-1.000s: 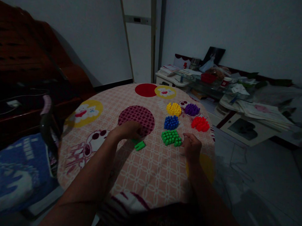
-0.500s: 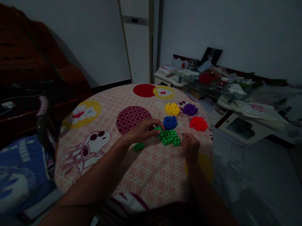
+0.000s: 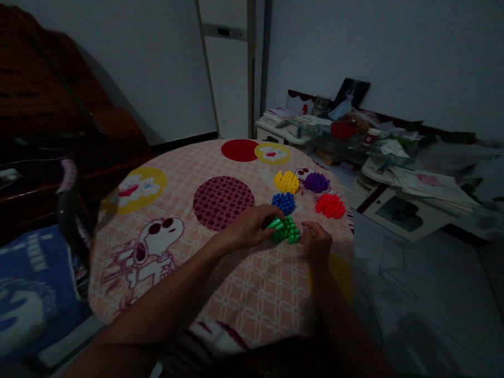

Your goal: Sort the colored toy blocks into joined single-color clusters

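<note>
My left hand [image 3: 254,225] is closed around small green plastic pieces [image 3: 275,224], with the thumb below and fingers above. These touch the left side of a cluster of green knobbed pieces [image 3: 291,231] standing on the table. At the cluster's right edge is my right hand [image 3: 317,242], its fingers curled and thumb against the index finger. Whether anything is pinched there is too small to make out. Just beyond the green pieces stands a blue knobbed cluster [image 3: 283,203].
Yellow [image 3: 286,181], purple [image 3: 317,182] and red [image 3: 330,206] knobbed clusters stand farther back on the round table with its patterned cloth [image 3: 247,306]. A chair with a blue cover [image 3: 17,290] is at the left. Beyond the table, a cluttered glass-topped cabinet [image 3: 402,201] lines the wall.
My left hand has moved slightly right and over the green cluster's left side. The green piece that lay apart below my left hand is no longer in sight. My right hand has barely moved.
</note>
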A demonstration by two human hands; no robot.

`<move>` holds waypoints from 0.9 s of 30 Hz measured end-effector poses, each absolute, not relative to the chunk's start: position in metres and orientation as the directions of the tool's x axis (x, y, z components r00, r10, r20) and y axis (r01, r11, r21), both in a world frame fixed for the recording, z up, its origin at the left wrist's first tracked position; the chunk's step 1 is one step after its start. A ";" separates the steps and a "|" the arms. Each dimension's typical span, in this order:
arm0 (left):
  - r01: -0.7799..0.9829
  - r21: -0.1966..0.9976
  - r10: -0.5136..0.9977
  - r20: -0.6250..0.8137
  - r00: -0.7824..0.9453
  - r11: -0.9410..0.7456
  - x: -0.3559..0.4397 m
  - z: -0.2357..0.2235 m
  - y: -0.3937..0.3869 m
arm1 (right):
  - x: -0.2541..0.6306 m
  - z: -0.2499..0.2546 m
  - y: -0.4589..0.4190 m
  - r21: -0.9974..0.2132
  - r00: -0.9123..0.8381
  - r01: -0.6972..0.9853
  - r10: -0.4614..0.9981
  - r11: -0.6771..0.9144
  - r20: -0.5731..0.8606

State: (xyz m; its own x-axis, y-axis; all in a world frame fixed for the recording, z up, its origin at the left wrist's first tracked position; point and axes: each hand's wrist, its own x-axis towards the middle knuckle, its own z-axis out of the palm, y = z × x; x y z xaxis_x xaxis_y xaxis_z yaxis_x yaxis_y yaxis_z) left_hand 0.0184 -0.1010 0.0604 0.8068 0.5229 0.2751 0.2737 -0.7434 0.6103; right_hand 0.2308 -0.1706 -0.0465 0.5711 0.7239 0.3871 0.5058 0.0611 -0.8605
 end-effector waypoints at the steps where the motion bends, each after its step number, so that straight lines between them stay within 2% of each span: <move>1: 0.270 0.578 0.503 0.289 0.815 -0.770 0.019 0.061 -0.103 | 0.230 -0.046 -0.171 -0.859 0.569 0.508 0.724 0.061 0.389; 5: 0.234 0.509 0.433 0.314 0.845 -0.828 0.023 0.057 -0.108 | 0.231 -0.046 -0.171 -0.853 0.566 0.519 0.728 0.051 0.388; 10: 0.295 0.515 0.475 0.260 0.841 -0.804 0.031 0.046 -0.110 | 0.231 -0.049 -0.171 -0.851 0.556 0.522 0.730 0.066 0.397; 16: 0.336 0.414 0.452 0.222 0.864 -0.846 0.046 0.035 -0.121 | 0.231 -0.048 -0.172 -0.842 0.545 0.534 0.730 0.075 0.411; 22: 0.416 0.342 0.501 0.213 0.839 -0.843 0.057 0.027 -0.129 | 0.232 -0.048 -0.171 -0.832 0.530 0.549 0.738 0.077 0.418; 27: 0.444 0.352 0.532 0.213 0.820 -0.824 0.058 0.024 -0.127 | 0.231 -0.047 -0.171 -0.841 0.547 0.537 0.729 0.073 0.412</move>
